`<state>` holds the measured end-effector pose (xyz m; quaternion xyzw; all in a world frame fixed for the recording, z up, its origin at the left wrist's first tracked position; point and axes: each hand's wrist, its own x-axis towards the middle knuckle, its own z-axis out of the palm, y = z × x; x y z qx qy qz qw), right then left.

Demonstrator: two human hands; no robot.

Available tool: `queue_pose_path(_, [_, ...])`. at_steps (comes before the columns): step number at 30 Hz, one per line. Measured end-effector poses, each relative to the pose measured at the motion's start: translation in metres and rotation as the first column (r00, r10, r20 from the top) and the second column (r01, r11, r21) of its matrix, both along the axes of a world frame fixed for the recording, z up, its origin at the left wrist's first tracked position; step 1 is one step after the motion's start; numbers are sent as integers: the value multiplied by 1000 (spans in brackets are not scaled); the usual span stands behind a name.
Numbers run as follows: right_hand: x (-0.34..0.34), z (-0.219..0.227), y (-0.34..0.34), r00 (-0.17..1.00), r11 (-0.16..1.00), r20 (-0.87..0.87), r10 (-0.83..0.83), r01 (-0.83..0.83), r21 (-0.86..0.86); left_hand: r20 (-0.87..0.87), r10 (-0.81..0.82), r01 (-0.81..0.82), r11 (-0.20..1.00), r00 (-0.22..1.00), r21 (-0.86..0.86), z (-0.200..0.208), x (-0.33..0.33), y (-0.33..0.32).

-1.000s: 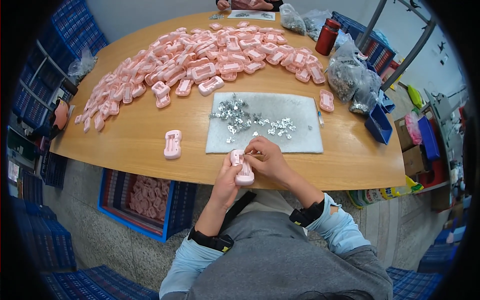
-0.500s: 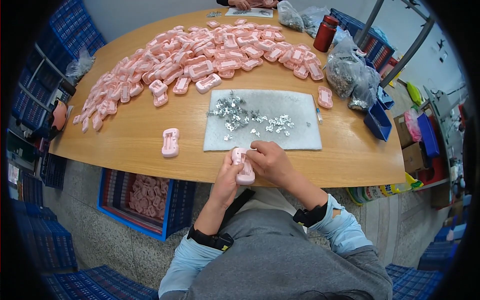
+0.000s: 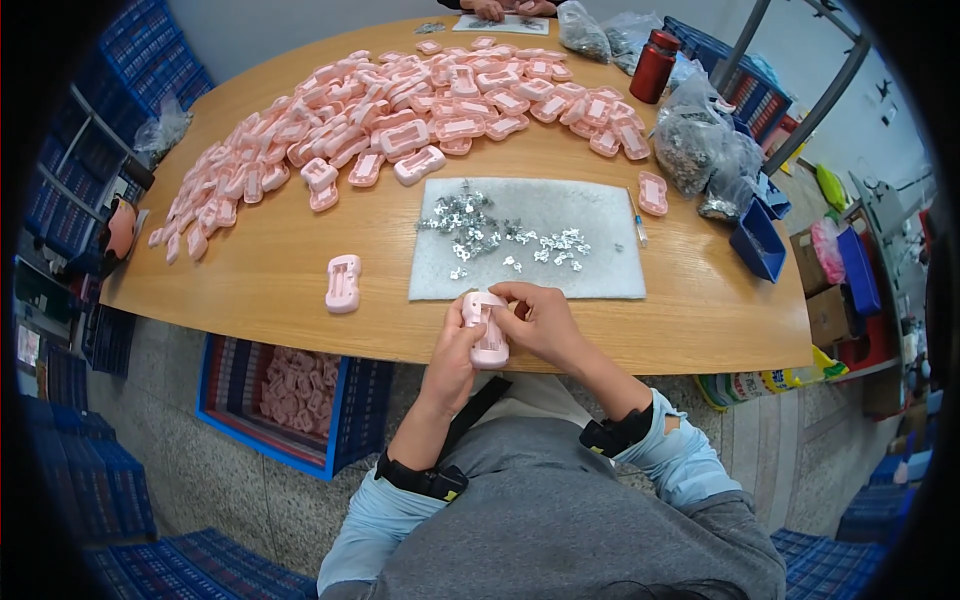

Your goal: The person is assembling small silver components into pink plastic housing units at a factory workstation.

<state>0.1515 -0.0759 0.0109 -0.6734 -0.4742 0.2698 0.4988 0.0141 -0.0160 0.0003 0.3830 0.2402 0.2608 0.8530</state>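
Note:
My left hand [image 3: 451, 368] is closed around a pink plastic battery case [image 3: 490, 352], held upright at the table's front edge with its open compartment facing up. My right hand [image 3: 545, 322] has its fingers pinched together at the case's upper right side, the thumb reaching into the compartment. Whatever small piece those fingertips hold is hidden. Just beyond the hands lies a white foam mat [image 3: 590, 225] with loose silvery metal contact pieces [image 3: 462, 225] heaped on its left half. Another pink case [image 3: 343, 284] rests alone on the table to the left.
A large heap of pink cases [image 3: 400, 110] spreads over the far table. Right of the mat are a pen-like tool [image 3: 641, 228], bags of metal parts [image 3: 690, 150], a red bottle [image 3: 654, 67] and a blue bin [image 3: 758, 245]. Below left stands a blue crate [image 3: 335, 420]. Another person's hands [image 3: 490, 10] are at the far edge.
My right thumb and fingers have shifted slightly over the case's upper compartment, the thumb now further in. My left hand keeps its hold. The view has moved a little.

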Motion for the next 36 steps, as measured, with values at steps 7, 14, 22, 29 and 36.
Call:
queue_pose_path(7, [-7,3,1,997,997,-10,75,-75,10,-69,67,-68,998,995,-17,-4,-8,-7])
queue_pose_path(14, [-14,-3,3,991,993,122,51,-64,104,-109,-29,22,998,994,-66,1,-18,1])
queue_pose_path(22, [-28,-3,14,980,977,165,109,-137,166,-151,214,-196,973,965,125,-15,-18,7])
queue_pose_path(29, [16,-11,65,958,992,274,79,-103,74,-110,248,-239,966,962,95,-21,-19,27])
queue_pose_path(36, [25,-17,94,698,984,696,168,-74,-163,-56,247,-250,966,967,-70,-18,-24,34])
